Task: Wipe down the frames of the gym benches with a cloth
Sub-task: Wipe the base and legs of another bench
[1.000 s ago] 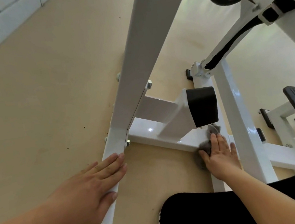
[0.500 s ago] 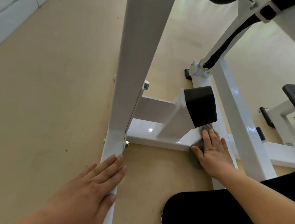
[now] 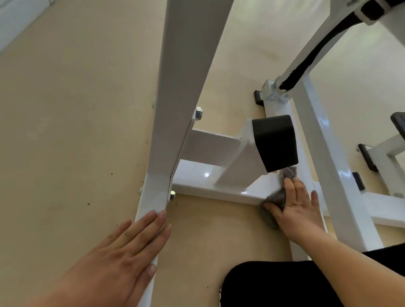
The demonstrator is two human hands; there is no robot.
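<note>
Change: I see the right hand (image 3: 296, 207) a touch further right along the crossbar (image 3: 208, 181) than half a second ago; the left hand (image 3: 116, 267) has not moved
Right hand: straight fingers press the grey cloth (image 3: 276, 196) flat
Cloth: bunched at the crossbar's right end (just below the black end cap (image 3: 276, 143))
Left hand: flat, fingers straight, resting on the left base rail (image 3: 154, 196)
Crossbar: long axis from left rail down-right
</note>
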